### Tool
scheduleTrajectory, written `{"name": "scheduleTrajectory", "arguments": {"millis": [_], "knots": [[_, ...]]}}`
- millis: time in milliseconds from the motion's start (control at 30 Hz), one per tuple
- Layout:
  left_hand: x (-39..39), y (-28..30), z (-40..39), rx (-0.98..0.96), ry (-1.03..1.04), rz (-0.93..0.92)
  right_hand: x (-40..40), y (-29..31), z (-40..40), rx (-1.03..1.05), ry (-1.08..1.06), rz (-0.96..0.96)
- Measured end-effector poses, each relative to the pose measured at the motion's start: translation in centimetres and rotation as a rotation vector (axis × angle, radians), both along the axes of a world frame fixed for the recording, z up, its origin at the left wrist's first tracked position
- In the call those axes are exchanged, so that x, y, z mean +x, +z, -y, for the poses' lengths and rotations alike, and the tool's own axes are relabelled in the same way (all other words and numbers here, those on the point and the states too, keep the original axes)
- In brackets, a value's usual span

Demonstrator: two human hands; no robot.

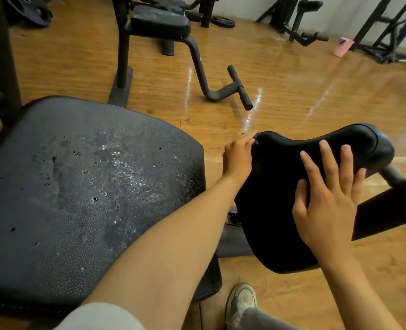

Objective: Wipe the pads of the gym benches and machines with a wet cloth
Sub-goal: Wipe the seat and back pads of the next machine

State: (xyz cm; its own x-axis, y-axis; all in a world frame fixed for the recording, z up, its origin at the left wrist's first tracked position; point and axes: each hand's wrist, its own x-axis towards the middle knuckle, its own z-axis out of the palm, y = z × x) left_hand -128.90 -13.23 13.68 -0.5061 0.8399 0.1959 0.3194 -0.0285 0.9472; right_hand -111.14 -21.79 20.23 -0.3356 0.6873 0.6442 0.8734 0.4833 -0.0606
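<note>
Right hand (328,198) lies flat on the curved black pad (280,186), fingers straight and spread, fingertips pointing to the far side, thumb out to the left on the pad surface. Left hand (239,156) sits at the pad's far-left corner, fingers curled over the edge there, gripping it; the fingertips themselves are hidden behind the rim. No cloth can be made out under either hand. The pad is smooth, glossy, dipped in the middle and rising to a rounded roll at its far right end, where a dark metal arm (392,203) of the machine carries it off to the right. Left forearm crosses in front of a large seat pad (78,186) on the left, just beside the curved pad; its grey-black surface is pitted, cracked and scuffed, with pale worn patches near the middle. A white sleeve (97,315) shows at the near edge, and a pale sneaker (242,303) stands on the wooden floor (292,96) below the curved pad. Further off, a second bench (159,22) with a dusty dark pad stands on a black frame, a bent bar with a cross handle (240,88) trailing from it onto the floor. Far right, near the wall, a pink cup (342,46) sits on the floor among black rack legs; a weight plate (223,21) lies far centre.
</note>
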Motion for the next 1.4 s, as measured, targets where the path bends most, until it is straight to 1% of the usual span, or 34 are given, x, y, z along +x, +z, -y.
{"name": "scheduleTrajectory", "arguments": {"millis": [67, 100, 167, 233, 333, 433, 500, 567, 667, 733, 800, 867, 933, 1000, 1067, 1133, 1200, 1267, 1333, 1400], "knots": [[-0.5, -1.0, 0.6, -0.111, 0.058, 0.062, 0.0, 0.1, 0.1, -0.003, -0.007, -0.002], [0.0, -1.1, 1.4, -0.119, 0.091, 0.065, 0.0, 0.1, 0.1, 0.0, -0.014, 0.0], [1.9, -0.6, 3.0, -0.082, 0.134, 0.088, 0.0, 0.1, 0.1, 0.01, -0.02, 0.011], [3.8, 0.4, 5.0, -0.034, 0.151, 0.153, 0.0, 0.1, 0.0, 0.009, -0.017, 0.018], [8.7, 0.7, 9.8, 0.067, 0.171, 0.186, 0.1, 0.1, 0.1, 0.007, -0.025, 0.03], [14.2, -0.5, 16.6, 0.158, 0.133, 0.112, 0.0, 0.1, 0.4, 0.003, -0.033, 0.041], [15.2, -1.3, 18.5, 0.204, 0.071, 0.061, 0.1, 0.1, 0.4, -0.001, -0.033, 0.03], [13.8, -0.9, 16.1, 0.186, 0.118, 0.087, 0.1, 0.1, 0.4, -0.005, -0.03, 0.033], [9.1, 0.9, 9.2, 0.106, 0.163, 0.167, 0.2, 0.1, 0.2, 0.007, -0.026, 0.035], [5.4, 1.1, 5.3, 0.073, 0.136, 0.168, 0.2, -0.1, 0.2, 0.015, -0.028, 0.035], [4.1, 0.5, 4.1, 0.065, 0.161, 0.133, 0.2, -0.1, 0.1, 0.023, -0.042, 0.053], [5.4, 0.0, 5.5, 0.071, 0.217, 0.156, 0.2, -0.2, 0.2, 0.037, -0.07, 0.118], [8.8, -0.8, 9.4, 0.119, 0.26, 0.175, 0.1, -0.3, 0.2, 0.055, -0.101, 0.196], [12.4, -2.2, 14.3, 0.175, 0.228, 0.146, 0.0, -0.5, 0.2, 0.061, -0.123, 0.226], [13.3, -3.3, 16.5, 0.224, 0.179, 0.135, 0.0, -0.6, 0.1, 0.06, -0.125, 0.218], [11.3, -2.9, 13.9, 0.18, 0.177, 0.139, 0.1, -0.6, 0.1, 0.058, -0.123, 0.218], [8.1, -1.7, 9.4, 0.1, 0.226, 0.14, 0.1, -0.6, 0.1, 0.055, -0.122, 0.214], [5.8, -1.3, 6.7, 0.077, 0.269, 0.164, 0.0, -0.6, 0.2, 0.062, -0.128, 0.202], [6.2, -2.1, 7.6, 0.103, 0.292, 0.2, 0.0, -0.6, 0.2, 0.068, -0.13, 0.196], [9.5, -3.4, 11.6, 0.128, 0.315, 0.279, -0.1, -0.6, 0.1, 0.076, -0.121, 0.189]]}}
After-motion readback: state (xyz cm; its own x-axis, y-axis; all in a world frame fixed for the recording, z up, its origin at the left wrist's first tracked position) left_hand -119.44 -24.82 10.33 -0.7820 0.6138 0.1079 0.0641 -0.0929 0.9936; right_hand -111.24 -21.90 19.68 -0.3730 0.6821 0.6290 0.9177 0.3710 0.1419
